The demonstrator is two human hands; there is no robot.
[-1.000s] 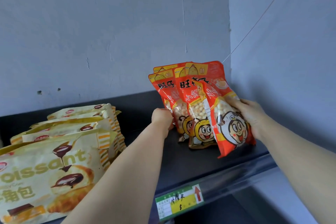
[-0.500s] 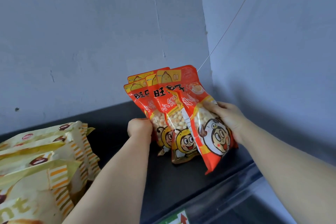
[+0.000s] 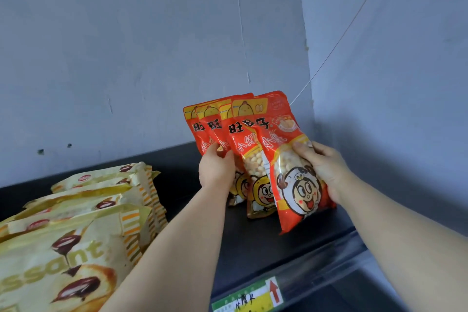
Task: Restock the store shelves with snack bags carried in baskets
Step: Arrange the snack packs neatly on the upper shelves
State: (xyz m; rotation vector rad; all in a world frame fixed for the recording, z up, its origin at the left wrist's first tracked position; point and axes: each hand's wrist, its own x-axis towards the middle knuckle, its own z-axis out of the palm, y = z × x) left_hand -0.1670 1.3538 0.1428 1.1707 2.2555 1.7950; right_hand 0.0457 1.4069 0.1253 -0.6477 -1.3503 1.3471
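Several red snack bags (image 3: 249,149) with a cartoon face stand fanned upright on the dark shelf (image 3: 255,243), near the right corner of the wall. My left hand (image 3: 216,170) grips the left side of the bunch, fingers curled round the rear bags. My right hand (image 3: 320,167) holds the front bag (image 3: 296,177) from the right, thumb on its face. The bags' lower edges touch or hover just above the shelf. No basket is in view.
A row of yellow croissant bags (image 3: 83,213) fills the left of the shelf. A green and yellow price tag (image 3: 247,297) sits on the shelf's front rail. Grey walls close the back and right side. Bare shelf lies between the two groups of bags.
My left hand has risen from low behind the bunch to grip the bags higher up on their left side. The bags stay in place; the view has shifted.
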